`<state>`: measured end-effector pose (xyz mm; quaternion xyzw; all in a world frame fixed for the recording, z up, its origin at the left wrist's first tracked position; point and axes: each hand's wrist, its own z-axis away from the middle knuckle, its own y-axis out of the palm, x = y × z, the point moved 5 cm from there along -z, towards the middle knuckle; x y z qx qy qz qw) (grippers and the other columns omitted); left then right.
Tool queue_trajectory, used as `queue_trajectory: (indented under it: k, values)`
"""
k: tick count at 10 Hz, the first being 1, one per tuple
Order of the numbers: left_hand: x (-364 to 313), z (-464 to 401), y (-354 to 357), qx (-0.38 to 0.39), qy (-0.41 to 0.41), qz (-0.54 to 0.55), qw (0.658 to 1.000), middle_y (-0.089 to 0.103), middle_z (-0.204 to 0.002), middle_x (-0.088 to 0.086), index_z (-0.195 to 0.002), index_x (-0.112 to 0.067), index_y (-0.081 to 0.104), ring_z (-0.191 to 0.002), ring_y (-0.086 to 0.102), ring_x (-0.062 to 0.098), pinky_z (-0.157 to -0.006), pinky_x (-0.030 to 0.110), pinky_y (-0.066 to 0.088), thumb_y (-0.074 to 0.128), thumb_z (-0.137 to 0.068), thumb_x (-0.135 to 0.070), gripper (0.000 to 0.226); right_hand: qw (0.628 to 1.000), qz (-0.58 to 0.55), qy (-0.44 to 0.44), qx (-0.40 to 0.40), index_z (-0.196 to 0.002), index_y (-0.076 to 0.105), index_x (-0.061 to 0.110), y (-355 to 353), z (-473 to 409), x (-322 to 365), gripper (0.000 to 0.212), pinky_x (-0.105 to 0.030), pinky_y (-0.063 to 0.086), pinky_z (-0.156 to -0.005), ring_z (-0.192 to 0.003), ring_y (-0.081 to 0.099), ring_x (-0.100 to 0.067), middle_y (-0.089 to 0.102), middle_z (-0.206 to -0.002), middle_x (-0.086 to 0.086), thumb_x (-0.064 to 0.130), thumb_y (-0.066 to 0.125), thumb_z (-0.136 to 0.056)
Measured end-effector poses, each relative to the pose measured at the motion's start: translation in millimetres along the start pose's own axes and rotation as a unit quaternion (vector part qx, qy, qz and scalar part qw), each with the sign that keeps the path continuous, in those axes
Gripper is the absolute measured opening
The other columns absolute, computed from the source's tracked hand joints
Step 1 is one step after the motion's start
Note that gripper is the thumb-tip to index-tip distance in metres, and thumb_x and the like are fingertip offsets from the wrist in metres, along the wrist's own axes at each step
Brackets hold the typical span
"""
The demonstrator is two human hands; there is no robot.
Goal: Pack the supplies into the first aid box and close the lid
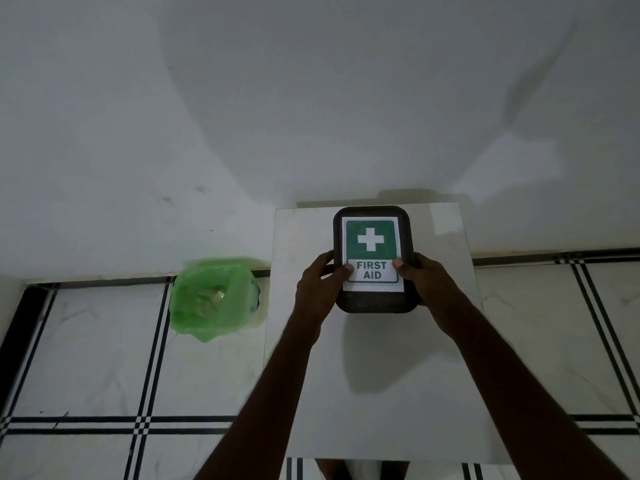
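Note:
A dark first aid box [373,213] stands on a white table [301,375] near its far edge, lid on. The lid carries a white label with a green cross sign and the words FIRST AID. My left hand [320,282] grips the box's left side, thumb pressed on the label. On the opposite side, my right hand [424,277] holds the box the same way, thumb on the lid. No loose supplies are visible on the table.
A bin lined with a green plastic bag [211,299] stands on the floor left of the table, against the white wall. The floor [86,358] is white tile with black stripes.

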<state>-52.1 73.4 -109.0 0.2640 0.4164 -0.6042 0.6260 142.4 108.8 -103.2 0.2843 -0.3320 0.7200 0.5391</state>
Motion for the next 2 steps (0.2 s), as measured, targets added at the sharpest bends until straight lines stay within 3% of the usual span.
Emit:
queue_trajectory:
  k: [1,2]
  values:
    - [-4,2,-1,-0.006,0.018,-0.026,0.999,0.068,-0.125,0.003,-0.137,-0.025,0.054,-0.108,0.067,0.018,-0.083,0.028,0.059,0.064,-0.092,-0.034,0.047,1.000,-0.008,0.003,0.007,-0.131,0.054,0.015,-2,0,2,0.039,-0.031,0.054,-0.075,-0.091,0.066,-0.018,0.068,-0.118,-0.008,0.031,0.057,-0.095]
    - [-21,23,-14,-0.083,0.053,-0.104,0.990,0.063,-0.127,0.002,-0.139,-0.018,0.051,-0.108,0.063,0.018,-0.075,0.018,0.051,0.065,-0.091,-0.038,0.054,0.995,0.075,-0.038,-0.060,-0.136,0.048,0.014,-12,18,15,0.053,-0.031,0.053,-0.082,-0.099,0.064,-0.021,0.063,-0.128,-0.010,0.041,0.058,-0.092]
